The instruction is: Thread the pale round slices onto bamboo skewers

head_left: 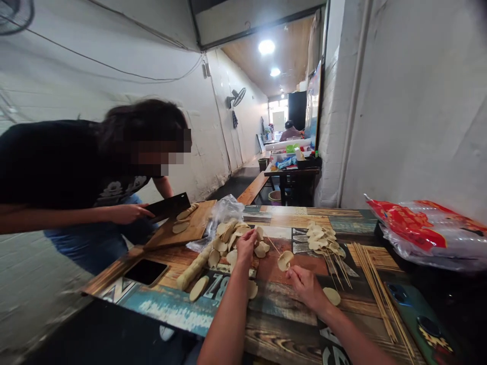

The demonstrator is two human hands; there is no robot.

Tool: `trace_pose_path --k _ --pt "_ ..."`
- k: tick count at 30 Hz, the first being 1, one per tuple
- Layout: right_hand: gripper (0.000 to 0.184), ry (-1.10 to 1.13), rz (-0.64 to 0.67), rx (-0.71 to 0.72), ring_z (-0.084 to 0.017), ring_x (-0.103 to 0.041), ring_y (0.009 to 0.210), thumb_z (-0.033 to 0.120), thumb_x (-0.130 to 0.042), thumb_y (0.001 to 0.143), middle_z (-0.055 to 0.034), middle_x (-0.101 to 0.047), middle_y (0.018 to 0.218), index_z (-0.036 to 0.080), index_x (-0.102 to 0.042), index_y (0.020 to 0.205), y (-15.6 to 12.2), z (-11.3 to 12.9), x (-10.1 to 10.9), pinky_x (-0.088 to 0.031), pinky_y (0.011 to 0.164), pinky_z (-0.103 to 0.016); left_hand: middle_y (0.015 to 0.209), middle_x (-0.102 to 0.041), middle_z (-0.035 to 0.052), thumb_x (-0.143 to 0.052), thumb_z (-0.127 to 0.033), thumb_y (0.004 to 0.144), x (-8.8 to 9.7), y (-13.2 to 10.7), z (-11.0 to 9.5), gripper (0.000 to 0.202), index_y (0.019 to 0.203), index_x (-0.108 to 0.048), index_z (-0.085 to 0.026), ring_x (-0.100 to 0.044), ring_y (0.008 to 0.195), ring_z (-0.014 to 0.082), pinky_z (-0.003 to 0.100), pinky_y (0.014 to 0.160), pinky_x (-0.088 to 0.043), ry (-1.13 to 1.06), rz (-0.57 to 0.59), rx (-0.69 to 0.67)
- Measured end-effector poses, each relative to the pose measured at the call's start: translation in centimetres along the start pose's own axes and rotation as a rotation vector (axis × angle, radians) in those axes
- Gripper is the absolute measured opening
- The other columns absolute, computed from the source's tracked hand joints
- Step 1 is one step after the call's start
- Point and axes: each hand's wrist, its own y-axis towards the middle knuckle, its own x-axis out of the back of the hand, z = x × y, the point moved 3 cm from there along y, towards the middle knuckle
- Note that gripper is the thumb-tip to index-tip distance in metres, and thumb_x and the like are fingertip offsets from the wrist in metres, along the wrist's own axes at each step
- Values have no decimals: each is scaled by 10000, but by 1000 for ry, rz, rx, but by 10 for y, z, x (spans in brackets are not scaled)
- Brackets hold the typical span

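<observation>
My right hand (305, 285) is closed on a thin wooden skewer (274, 247) near a pale, curled round slice (285, 260) threaded on it. The skewer's bare end points up and left. My left hand (247, 246) is pinched at a pale slice (259, 233) beside the heap of slices (230, 234). A long pale roll (195, 266) lies left of my left hand, and a loose oval slice (199, 288) is near it. Right of my hands rests a bunch of loaded skewers (323, 239). Another loose slice (332, 296) lies by my right wrist.
Across the table corner a person (76, 172) holds a black cleaver (169, 208) over slices on a cutting board (198, 223). Bare skewers (375, 291), a green phone (418, 319) and red plastic packs (414, 223) lie at right. A dark phone (146, 272) is at left.
</observation>
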Motion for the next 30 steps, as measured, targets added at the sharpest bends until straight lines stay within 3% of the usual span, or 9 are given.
trace_pose_path --k 7,10,13,16,19,26,30 --pt "390 -29 86 37 -165 -590 625 339 -322 887 -32 -651 647 187 -630 704 -3 2 -2 -397 615 -254 864 -699 48 -821 -394 548 7 7 -5 486 965 -726 -162 -603 699 128 202 548 -417 -36 -67 -72" --pt "403 -37 105 26 -169 -598 628 345 -311 889 -38 -665 660 189 -637 709 -5 4 -2 -395 613 -258 924 -700 50 -818 -385 555 7 5 -10 509 1001 -706 -167 -608 731 124 211 598 -433 -55 -26 -117" --pt "410 -43 107 16 -172 -602 637 343 -306 892 -46 -676 675 186 -643 717 -4 4 -2 -390 617 -262 842 -685 26 -832 -372 537 6 5 -12 542 1011 -674 -163 -584 678 107 214 609 -430 -36 27 -126" --pt "407 -41 97 17 -173 -607 654 341 -316 893 -53 -686 692 183 -649 719 -4 2 -2 -392 629 -261 752 -648 -3 -840 -373 526 7 5 -13 473 903 -651 -159 -569 649 102 219 616 -433 -21 70 -116" --pt "396 -40 88 9 -170 -612 665 334 -329 896 -51 -690 699 184 -652 723 -4 1 -1 -391 632 -253 806 -662 8 -853 -357 514 7 6 -13 437 839 -643 -154 -595 708 113 219 641 -447 -88 112 -84" --pt "380 -52 101 -6 -163 -599 636 298 -327 892 -43 -686 685 180 -656 743 -5 5 -1 -377 612 -251 995 -690 62 -750 -301 687 8 6 -12 329 990 -674 -202 -631 836 141 234 659 -481 -80 137 -19" --pt "387 -50 84 -4 -166 -598 630 307 -328 897 -43 -684 671 181 -656 734 -5 5 -3 -382 611 -255 964 -682 57 -753 -326 694 9 9 -10 319 970 -666 -193 -634 832 147 263 703 -505 -42 98 -3"
